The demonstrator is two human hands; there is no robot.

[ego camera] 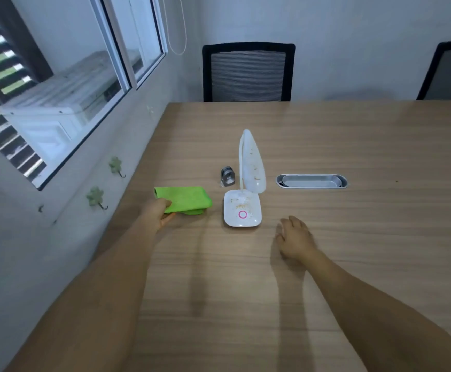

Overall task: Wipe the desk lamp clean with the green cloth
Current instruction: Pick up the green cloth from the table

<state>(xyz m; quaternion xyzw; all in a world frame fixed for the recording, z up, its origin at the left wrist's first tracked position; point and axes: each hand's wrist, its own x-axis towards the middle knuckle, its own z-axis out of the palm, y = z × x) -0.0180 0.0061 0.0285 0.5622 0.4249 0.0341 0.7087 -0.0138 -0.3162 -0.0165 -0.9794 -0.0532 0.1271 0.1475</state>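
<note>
Left hand (156, 210) pinched one green cloth (185, 198); right hand (295, 237) lay spread, empty, on the worktop (353, 237); one desk lamp (246, 202) stood between both hands.

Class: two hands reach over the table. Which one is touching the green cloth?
The left hand; it grips the green cloth. The right hand is empty.

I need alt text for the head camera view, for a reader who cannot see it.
A person's left hand grips a folded green cloth on a wooden table, beside a white desk lamp speckled with crumbs. The right hand rests empty on the table near the lamp's base.
</note>
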